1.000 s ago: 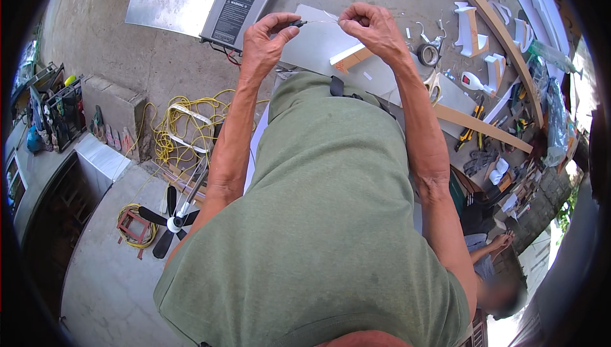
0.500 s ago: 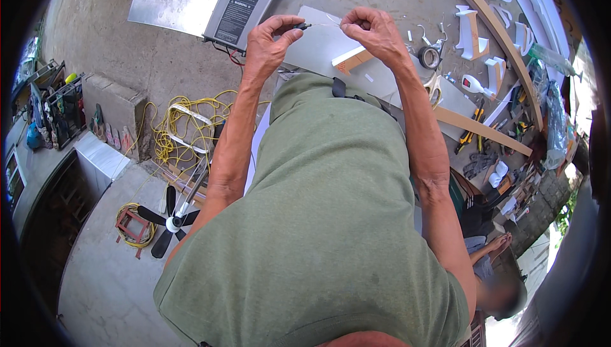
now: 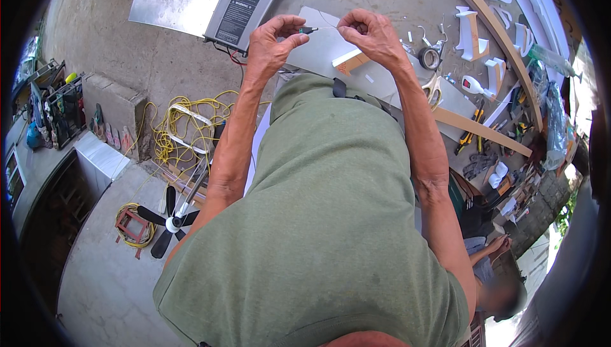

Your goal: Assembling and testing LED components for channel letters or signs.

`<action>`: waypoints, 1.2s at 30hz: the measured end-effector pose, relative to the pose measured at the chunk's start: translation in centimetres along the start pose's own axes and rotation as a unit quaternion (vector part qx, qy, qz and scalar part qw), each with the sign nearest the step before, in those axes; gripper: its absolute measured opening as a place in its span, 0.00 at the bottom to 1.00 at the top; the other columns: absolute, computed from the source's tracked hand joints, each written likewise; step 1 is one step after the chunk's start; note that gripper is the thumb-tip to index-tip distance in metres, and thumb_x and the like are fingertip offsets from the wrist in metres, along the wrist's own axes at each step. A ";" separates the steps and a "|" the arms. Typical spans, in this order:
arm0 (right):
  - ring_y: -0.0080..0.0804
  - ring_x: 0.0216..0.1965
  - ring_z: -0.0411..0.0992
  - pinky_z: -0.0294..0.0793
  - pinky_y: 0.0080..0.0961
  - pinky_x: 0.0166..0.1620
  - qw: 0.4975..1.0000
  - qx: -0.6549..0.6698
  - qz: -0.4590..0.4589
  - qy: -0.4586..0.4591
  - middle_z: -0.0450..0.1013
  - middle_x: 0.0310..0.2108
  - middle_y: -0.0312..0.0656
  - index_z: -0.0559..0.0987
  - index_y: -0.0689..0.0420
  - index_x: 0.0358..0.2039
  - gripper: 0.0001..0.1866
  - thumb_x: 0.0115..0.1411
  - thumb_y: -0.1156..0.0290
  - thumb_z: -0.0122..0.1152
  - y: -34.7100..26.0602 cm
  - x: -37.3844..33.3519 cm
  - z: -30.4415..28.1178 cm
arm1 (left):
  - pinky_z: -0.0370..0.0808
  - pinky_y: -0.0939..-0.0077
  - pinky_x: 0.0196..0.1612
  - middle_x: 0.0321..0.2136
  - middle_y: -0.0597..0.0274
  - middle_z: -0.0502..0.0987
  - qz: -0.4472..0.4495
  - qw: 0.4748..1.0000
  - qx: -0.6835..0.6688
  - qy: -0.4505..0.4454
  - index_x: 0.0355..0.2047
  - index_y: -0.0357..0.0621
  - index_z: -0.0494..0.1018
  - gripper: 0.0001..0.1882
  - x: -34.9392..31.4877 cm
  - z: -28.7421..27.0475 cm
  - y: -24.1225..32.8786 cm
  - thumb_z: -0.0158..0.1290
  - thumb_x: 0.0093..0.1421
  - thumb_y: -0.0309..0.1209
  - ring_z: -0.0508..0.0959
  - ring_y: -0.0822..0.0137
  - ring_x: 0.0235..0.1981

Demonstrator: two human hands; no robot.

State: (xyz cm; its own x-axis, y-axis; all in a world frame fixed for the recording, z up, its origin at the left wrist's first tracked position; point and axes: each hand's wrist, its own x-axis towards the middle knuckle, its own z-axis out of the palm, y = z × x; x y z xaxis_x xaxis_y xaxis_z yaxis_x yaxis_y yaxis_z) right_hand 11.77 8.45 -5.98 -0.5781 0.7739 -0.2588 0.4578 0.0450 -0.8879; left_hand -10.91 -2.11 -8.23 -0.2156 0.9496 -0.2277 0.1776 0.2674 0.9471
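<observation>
My left hand [image 3: 272, 42] pinches a small dark connector [image 3: 309, 30] with a green spot near the fingertips and a narrow tip turned toward the right hand. A thin wire [image 3: 327, 27] runs from that tip across the gap to my right hand [image 3: 372, 36], whose thumb and forefinger are closed on it. Both hands are raised above a grey metal sheet [image 3: 312, 54]. Beneath the right wrist, a white and brown curved cut-out piece [image 3: 350, 60] lies on the sheet. The connector's left end is hidden by my fingers.
Beyond my left hand stands a grey power unit [image 3: 240, 13]. Black tape [image 3: 429, 58], scissors [image 3: 433, 91] and a long brown strip [image 3: 480, 128] lie right. Yellow cord [image 3: 168, 137] and a black-bladed fan [image 3: 172, 224] are at lower left. Another person's hands [image 3: 499, 245] show at lower right.
The connector has turned in my left fingers, and its green spot now shows. My right hand has shifted slightly left and down, its fingers still closed on the wire.
</observation>
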 end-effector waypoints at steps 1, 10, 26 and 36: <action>0.22 0.25 0.71 0.73 0.25 0.31 1.000 0.004 -0.002 -0.006 0.76 0.22 0.37 0.85 0.62 0.36 0.13 0.58 0.66 0.64 0.0 0.0 0.0 | 0.80 0.78 0.42 0.33 0.65 0.84 0.000 1.000 0.000 0.000 0.44 0.42 0.84 0.14 0.0 0.0 0.0 0.69 0.56 0.27 0.82 0.74 0.36; 0.20 0.26 0.74 0.76 0.23 0.32 0.997 0.078 0.003 -0.026 0.79 0.27 0.34 0.86 0.58 0.42 0.12 0.65 0.64 0.67 -0.2 -0.3 0.3 | 0.81 0.80 0.40 0.32 0.63 0.84 -0.031 0.994 -0.102 -0.033 0.42 0.39 0.83 0.14 0.0 -0.2 -0.7 0.70 0.55 0.25 0.83 0.74 0.34; 0.19 0.29 0.79 0.83 0.20 0.33 0.985 0.170 -0.009 -0.028 0.79 0.28 0.34 0.85 0.56 0.49 0.12 0.68 0.72 0.60 0.8 -0.4 1.4 | 0.82 0.80 0.42 0.34 0.61 0.85 -0.025 0.989 -0.143 -0.033 0.42 0.36 0.82 0.13 0.0 0.1 -0.7 0.68 0.57 0.21 0.83 0.73 0.36; 0.19 0.28 0.79 0.84 0.21 0.34 0.981 0.187 0.007 -0.043 0.79 0.27 0.34 0.85 0.58 0.48 0.13 0.68 0.74 0.56 0.4 -0.6 1.8 | 0.80 0.84 0.41 0.33 0.65 0.83 -0.038 0.984 -0.173 -0.031 0.43 0.37 0.82 0.15 0.0 0.0 -0.8 0.69 0.55 0.22 0.81 0.76 0.35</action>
State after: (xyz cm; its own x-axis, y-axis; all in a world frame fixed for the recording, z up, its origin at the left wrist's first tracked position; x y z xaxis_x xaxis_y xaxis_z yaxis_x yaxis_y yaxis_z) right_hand 11.08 6.84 -6.83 -0.6359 0.7161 -0.2880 0.1947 -0.2122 -0.9576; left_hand -11.07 -2.29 -9.00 -0.1538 0.9400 -0.3046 -0.1776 0.2770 0.9443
